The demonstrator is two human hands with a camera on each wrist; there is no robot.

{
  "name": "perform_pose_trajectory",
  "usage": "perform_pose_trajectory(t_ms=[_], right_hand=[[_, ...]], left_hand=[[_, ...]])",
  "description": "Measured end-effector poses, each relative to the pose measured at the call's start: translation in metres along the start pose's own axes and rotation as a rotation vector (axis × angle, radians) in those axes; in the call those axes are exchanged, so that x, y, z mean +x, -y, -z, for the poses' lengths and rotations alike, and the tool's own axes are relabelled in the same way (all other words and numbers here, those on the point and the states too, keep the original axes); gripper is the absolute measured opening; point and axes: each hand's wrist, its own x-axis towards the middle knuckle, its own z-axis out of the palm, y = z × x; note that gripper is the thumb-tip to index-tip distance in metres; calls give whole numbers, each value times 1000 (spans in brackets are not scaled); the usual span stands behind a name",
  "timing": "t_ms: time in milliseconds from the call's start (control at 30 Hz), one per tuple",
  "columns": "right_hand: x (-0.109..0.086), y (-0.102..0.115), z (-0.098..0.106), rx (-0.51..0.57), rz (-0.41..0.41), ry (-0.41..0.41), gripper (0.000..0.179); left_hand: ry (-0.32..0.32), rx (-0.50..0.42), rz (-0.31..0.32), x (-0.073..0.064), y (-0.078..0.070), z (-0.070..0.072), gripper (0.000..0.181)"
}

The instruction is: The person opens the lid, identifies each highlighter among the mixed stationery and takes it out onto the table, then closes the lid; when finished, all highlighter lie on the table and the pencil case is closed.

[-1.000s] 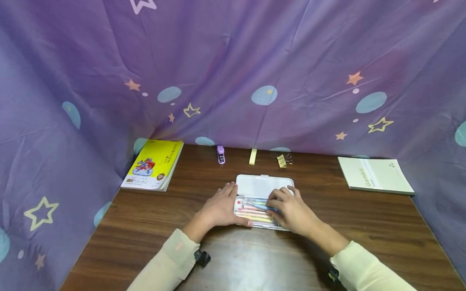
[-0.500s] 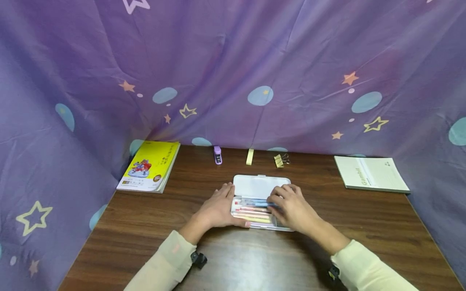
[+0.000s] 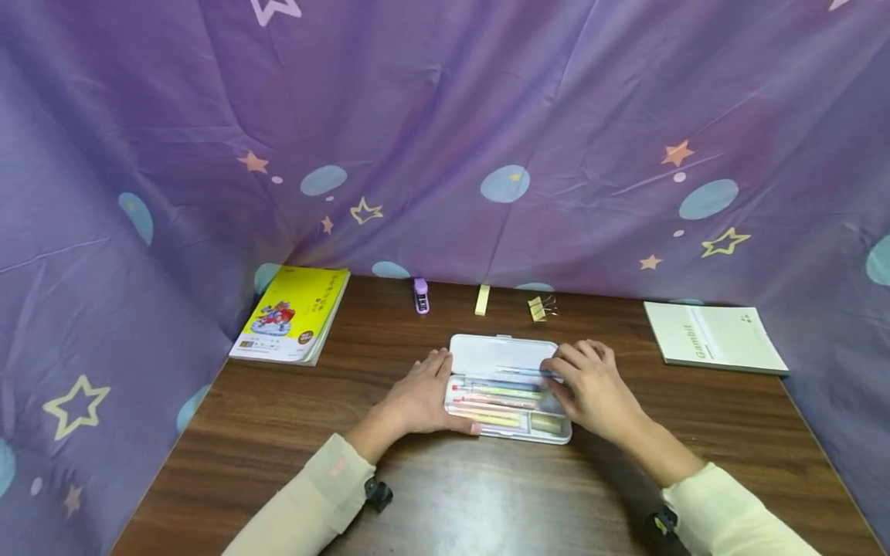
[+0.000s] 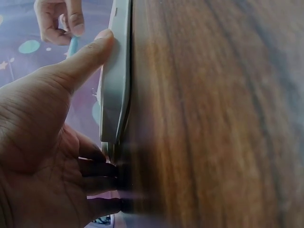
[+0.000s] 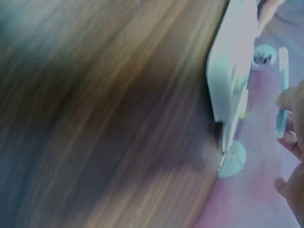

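Observation:
A white pencil case (image 3: pixel 502 354) lies with its lid back on the table, several pens and pencils (image 3: pixel 494 401) in its tray. My left hand (image 3: pixel 420 392) rests at its left side, thumb along the front edge. In the left wrist view the thumb presses the case's side wall (image 4: pixel 116 90), and the other fingers reach down to the table by its corner. My right hand (image 3: pixel 591 386) pinches a slim light blue pen (image 5: pixel 283 85) between thumb and fingers. The pen is raised over the case's right part, level with the lid in the head view.
Along the back stand a purple stapler (image 3: pixel 421 296), a pale yellow stick-like block (image 3: pixel 482 300) and a gold binder clip (image 3: pixel 541 308). A yellow book (image 3: pixel 292 313) lies at back left, a pale green notebook (image 3: pixel 715 337) at right. A purple curtain (image 3: pixel 445 139) hangs behind.
My right hand has lifted the blue pen out of the tray and moved up and to the right, uncovering the tray's right end. The left hand stays where it was.

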Motion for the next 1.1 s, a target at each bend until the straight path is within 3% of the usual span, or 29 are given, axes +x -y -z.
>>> perform_pose_trajectory(t_ms=[333, 633, 1100], right_hand=[[-22, -28, 14, -72, -72, 15, 24], [-44, -54, 19, -117, -61, 13, 24], [-78, -88, 29, -206, -111, 92, 24]], left_hand=[[3, 13, -11, 3, -2, 1, 143], [7, 15, 6, 0, -2, 1, 143], [5, 21, -5, 0, -1, -1, 143]])
